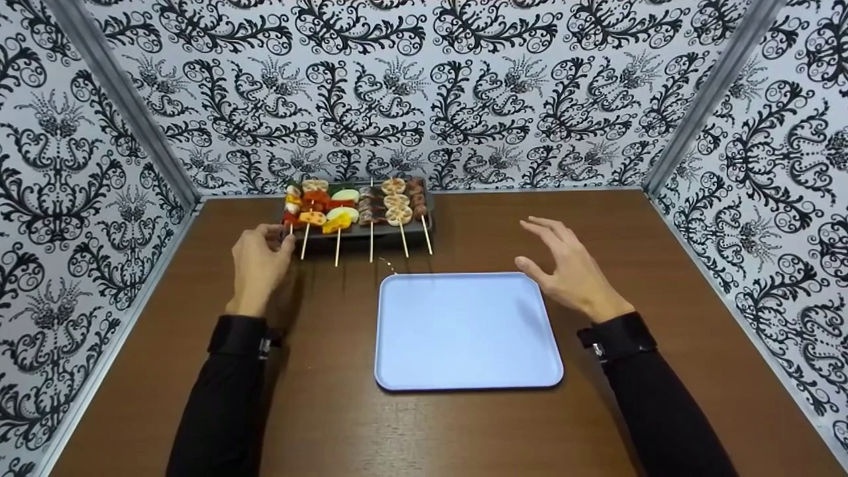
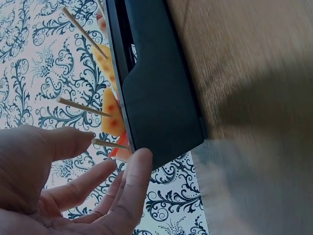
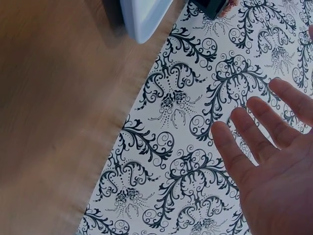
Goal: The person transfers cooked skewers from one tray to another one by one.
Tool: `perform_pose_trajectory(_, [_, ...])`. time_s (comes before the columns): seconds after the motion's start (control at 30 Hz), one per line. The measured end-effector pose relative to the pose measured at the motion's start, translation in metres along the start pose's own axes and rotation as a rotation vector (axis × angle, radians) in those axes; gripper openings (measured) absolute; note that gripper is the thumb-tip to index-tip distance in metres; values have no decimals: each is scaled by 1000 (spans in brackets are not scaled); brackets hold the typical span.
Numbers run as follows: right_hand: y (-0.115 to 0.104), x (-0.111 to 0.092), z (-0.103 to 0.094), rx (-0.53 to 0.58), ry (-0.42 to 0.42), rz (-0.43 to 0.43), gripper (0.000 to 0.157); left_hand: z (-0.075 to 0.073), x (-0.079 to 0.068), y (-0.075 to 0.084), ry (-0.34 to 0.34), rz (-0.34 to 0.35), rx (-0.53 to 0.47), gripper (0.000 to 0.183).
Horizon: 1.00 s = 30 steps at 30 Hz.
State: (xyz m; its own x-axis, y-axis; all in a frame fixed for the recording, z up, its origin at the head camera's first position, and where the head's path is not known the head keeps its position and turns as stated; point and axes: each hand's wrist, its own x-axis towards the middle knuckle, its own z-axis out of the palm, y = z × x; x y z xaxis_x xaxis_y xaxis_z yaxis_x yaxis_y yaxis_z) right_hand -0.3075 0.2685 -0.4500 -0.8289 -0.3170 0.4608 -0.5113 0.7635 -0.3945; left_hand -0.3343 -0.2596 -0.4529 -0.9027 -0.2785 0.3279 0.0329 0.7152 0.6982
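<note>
In the head view, a dark grill tray [image 1: 358,232] at the back left holds several skewers of food with their wooden sticks jutting over its front edge. My left hand [image 1: 260,265] is at its left end, around the leftmost skewer [image 1: 291,209]. In the left wrist view, the thumb tip [image 2: 80,142] is close to that skewer's stick [image 2: 110,144]; a gap shows between thumb and fingers, and one fingertip is by the grill tray's corner. My right hand [image 1: 570,271], fingers spread, hovers near the top right corner of a light blue tray [image 1: 467,331], holding nothing.
The brown wooden table [image 1: 331,424] is bordered by patterned black-and-white walls [image 1: 424,86] at the back and sides. Grey metal posts [image 1: 702,106] stand in the corners. The light blue tray lies flat in front of the grill tray, to its right.
</note>
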Motion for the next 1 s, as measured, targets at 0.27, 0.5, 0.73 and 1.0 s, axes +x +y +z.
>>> perform_pose_trajectory(0.27, [-6,4,6,6,-5,-4,67,0,0,0,23,4,26,31])
perform_pose_trajectory(0.5, [-12,6,11,10,-8,-20,65,-2,-2,0,18,-43,45,27])
perform_pose_trajectory(0.73, [-16,7,15,3,-13,-31,65,-1,-1,3,-48,-91,36,29])
perform_pose_trajectory(1.0, [-22,5,17,18,-38,-27,67,-2,0,2,-105,-147,0,29])
